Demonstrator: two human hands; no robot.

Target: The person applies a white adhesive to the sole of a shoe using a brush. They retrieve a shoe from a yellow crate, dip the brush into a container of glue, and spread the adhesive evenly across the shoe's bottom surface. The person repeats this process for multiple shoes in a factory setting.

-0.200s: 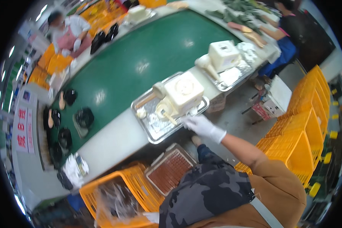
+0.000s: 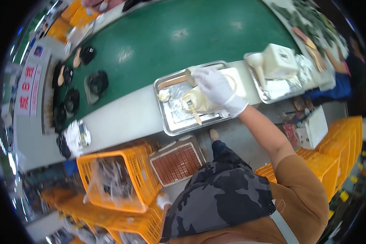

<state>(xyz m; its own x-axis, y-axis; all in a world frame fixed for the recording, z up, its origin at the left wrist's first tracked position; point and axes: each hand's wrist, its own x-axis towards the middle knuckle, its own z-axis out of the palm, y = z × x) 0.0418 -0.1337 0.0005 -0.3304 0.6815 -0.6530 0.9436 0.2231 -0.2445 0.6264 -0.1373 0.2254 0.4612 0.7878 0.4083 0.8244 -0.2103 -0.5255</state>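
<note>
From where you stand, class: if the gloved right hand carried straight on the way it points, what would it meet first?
Probably the wooden spatula on the steel tray, just beyond the right hand; depth is unclear.

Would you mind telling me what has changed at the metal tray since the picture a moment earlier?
The right hand, in a white glove, has moved from the tray's near edge up over the metal tray and now rests on the pale tub there. Whether it grips the tub cannot be told. The wooden spoon, the green belt and the orange crate stay as they were. The left hand is barely visible.
</note>
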